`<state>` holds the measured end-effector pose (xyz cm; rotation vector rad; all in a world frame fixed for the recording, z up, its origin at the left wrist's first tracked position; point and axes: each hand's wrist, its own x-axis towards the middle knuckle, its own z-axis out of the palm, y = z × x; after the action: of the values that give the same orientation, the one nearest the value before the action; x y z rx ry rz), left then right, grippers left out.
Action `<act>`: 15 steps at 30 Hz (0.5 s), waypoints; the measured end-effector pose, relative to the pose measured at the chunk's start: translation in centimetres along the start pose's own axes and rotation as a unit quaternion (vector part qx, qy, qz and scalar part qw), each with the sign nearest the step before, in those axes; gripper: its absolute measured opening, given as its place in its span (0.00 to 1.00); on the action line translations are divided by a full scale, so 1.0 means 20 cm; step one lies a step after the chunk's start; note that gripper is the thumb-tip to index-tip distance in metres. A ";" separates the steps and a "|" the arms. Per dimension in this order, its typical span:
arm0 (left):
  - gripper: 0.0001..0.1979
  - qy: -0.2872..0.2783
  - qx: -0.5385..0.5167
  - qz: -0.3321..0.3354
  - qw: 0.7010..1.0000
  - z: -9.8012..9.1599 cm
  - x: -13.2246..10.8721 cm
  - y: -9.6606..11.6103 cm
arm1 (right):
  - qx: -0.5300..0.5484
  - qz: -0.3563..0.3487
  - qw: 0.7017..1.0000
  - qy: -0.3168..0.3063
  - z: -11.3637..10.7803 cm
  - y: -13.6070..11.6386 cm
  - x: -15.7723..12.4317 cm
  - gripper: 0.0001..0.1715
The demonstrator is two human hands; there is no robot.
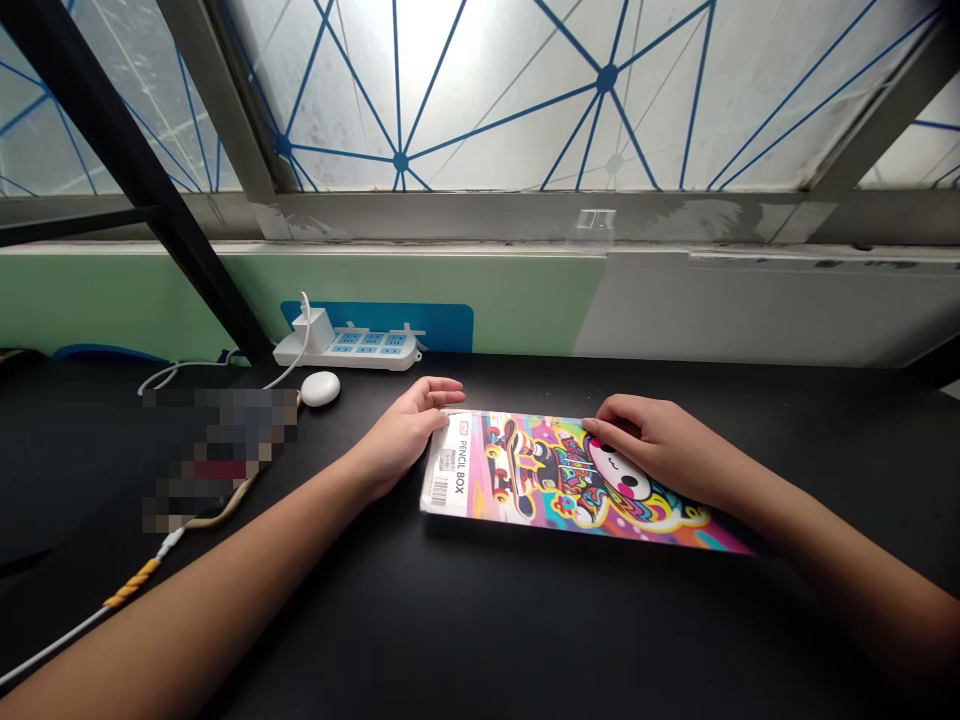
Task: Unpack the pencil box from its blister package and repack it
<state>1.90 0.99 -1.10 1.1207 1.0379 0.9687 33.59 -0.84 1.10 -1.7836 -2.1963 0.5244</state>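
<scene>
A flat, colourful pencil box (540, 475) lies on the black table, printed with a cartoon figure on a skateboard. Its white left end bears the words PENCIL BOX and a barcode. At the far left corner is my left hand (405, 430), its thumb on the corner and its fingers reaching past the far edge. My right hand (667, 445) grips the far edge right of the middle, thumb on the printed face, the other fingers curled behind and partly hidden. My right wrist covers part of the box's right end.
A white power strip (360, 347) with a plugged-in adapter stands against the wall. Near it sits a white rounded case (320, 388). A blurred-out device (225, 460) with a cable (135, 582) lies left, beside my forearm. A black slanted post (172, 220) rises at the left.
</scene>
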 end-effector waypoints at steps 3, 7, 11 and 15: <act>0.16 -0.002 -0.021 -0.006 1.000 0.00 0.00 0.00 | -0.007 -0.010 1.000 0.006 0.01 0.00 0.00 0.24; 0.14 0.019 -0.046 -0.024 0.998 0.01 0.01 0.01 | -0.006 -0.027 0.999 0.025 0.02 -0.02 -0.01 0.23; 0.12 0.041 -0.042 -0.032 0.998 0.02 0.01 0.02 | -0.019 -0.050 0.997 0.052 0.03 -0.03 -0.01 0.25; 0.10 0.075 -0.047 -0.027 0.996 0.03 0.00 0.03 | -0.027 -0.075 0.994 0.074 0.04 -0.04 -0.01 0.28</act>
<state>2.42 1.02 -0.52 0.9494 1.1259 1.0601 32.65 -1.26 0.69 -1.6101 -2.2365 0.2934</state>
